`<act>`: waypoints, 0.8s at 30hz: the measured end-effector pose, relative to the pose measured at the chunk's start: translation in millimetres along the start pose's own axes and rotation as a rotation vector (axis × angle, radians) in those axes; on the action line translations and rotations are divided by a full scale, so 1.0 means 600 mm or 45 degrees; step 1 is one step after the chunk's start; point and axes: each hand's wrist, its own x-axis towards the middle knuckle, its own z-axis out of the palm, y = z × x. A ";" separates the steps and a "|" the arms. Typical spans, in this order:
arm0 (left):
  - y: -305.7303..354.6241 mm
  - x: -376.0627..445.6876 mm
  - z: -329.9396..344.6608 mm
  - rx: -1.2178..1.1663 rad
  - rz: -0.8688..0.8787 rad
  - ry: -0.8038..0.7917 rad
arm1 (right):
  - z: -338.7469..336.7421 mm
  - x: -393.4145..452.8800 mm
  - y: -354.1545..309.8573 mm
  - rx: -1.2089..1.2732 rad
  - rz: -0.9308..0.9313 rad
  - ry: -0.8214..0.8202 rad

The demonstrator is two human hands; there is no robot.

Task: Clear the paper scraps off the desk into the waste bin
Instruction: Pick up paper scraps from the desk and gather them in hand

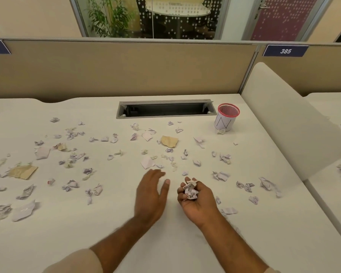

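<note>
paper scraps (114, 138) strewn over most of the desk (185, 243), thickest toward the left edge and across the middle. small wad of scraps (191, 191) cupped in the right hand (196, 200), fingers curled round it. left hand (151, 196) flat, fingers spread, holding nothing. waste bin (225, 118) upright near the far right corner, contents hidden. barely begun by the look of it; nearly everything left to gather.
</note>
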 end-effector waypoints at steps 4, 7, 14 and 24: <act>-0.082 0.040 -0.010 0.447 -0.084 -0.125 | -0.013 0.005 -0.058 -0.112 -0.027 0.049; -0.131 0.071 -0.024 0.667 -0.086 -0.202 | -0.016 0.015 -0.102 -0.197 -0.083 0.061; -0.168 0.085 -0.021 0.768 -0.060 -0.374 | 0.015 0.054 -0.232 -0.376 -0.225 0.093; -0.168 0.085 -0.025 0.700 0.011 -0.392 | 0.165 0.137 -0.419 -0.440 -0.503 0.022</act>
